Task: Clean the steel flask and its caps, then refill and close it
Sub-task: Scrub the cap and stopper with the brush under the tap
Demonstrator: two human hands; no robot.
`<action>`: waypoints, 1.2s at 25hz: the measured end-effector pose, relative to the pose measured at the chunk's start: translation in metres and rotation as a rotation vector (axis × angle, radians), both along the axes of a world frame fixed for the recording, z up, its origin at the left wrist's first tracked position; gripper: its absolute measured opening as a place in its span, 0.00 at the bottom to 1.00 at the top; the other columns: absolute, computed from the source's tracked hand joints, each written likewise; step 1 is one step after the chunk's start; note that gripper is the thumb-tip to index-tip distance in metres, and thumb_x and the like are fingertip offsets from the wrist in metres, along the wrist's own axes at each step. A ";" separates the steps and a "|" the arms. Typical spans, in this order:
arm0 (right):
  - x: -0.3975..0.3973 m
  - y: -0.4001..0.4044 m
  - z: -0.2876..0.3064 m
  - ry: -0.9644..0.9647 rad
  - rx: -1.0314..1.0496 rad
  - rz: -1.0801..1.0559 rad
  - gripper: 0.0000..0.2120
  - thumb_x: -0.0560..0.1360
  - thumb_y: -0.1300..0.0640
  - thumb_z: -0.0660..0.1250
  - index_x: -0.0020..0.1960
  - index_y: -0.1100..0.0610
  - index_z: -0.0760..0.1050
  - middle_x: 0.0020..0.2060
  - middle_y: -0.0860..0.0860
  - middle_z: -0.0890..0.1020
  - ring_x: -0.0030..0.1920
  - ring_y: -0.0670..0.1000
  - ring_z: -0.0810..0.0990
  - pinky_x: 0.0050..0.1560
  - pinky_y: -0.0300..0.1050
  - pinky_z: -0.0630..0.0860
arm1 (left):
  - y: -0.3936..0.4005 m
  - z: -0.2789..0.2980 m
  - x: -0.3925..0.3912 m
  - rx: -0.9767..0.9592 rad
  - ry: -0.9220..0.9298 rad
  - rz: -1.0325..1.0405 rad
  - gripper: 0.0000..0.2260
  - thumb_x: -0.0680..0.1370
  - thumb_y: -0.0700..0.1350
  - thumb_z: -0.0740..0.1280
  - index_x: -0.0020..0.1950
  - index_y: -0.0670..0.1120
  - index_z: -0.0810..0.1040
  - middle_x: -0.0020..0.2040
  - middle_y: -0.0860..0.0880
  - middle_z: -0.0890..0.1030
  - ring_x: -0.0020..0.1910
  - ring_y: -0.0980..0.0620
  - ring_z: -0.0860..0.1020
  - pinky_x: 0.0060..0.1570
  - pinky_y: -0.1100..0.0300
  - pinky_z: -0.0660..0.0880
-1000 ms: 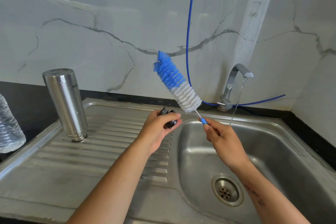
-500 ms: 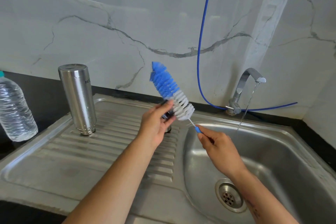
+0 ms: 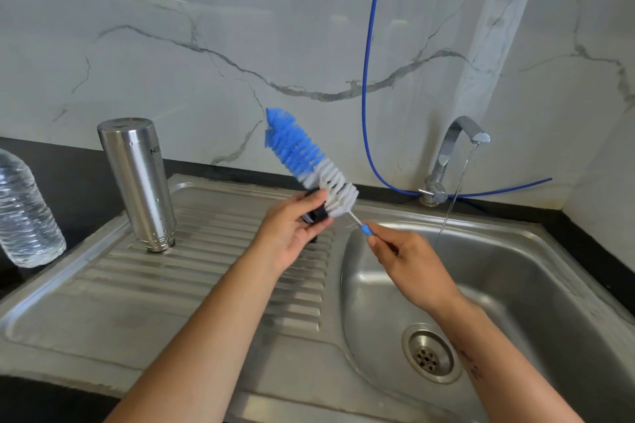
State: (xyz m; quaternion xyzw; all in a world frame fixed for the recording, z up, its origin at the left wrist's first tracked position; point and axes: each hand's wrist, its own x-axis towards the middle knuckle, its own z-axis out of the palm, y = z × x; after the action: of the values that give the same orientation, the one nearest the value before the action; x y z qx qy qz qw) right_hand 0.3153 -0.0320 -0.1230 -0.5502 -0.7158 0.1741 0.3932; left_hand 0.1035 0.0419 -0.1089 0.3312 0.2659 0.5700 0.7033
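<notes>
Left hand curled round a small black flask cap, held above the ribbed steel drainboard. Right hand pinching the blue handle of a bottle brush, white bristles pressed against the cap. Steel flask parked upside down on the drainboard, well to the left, near a plastic water bottle. Tap running into the sink basin. Probably best done by turning the cap while working bristles into its grooves, then rinsing.
</notes>
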 end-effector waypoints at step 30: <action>0.016 0.008 -0.021 0.243 -0.027 -0.072 0.13 0.83 0.56 0.64 0.52 0.36 0.77 0.30 0.48 0.70 0.34 0.50 0.69 0.38 0.45 0.67 | 0.031 -0.007 -0.076 0.172 1.044 0.461 0.24 0.62 0.46 0.86 0.54 0.46 0.82 0.48 0.51 0.85 0.44 0.56 0.84 0.44 0.64 0.79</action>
State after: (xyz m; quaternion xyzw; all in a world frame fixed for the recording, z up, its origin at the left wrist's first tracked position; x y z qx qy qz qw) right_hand 0.3311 -0.0243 -0.1441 -0.5557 -0.6402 0.2347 0.4757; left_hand 0.0277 0.0724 -0.1159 0.5582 0.5958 0.4892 0.3069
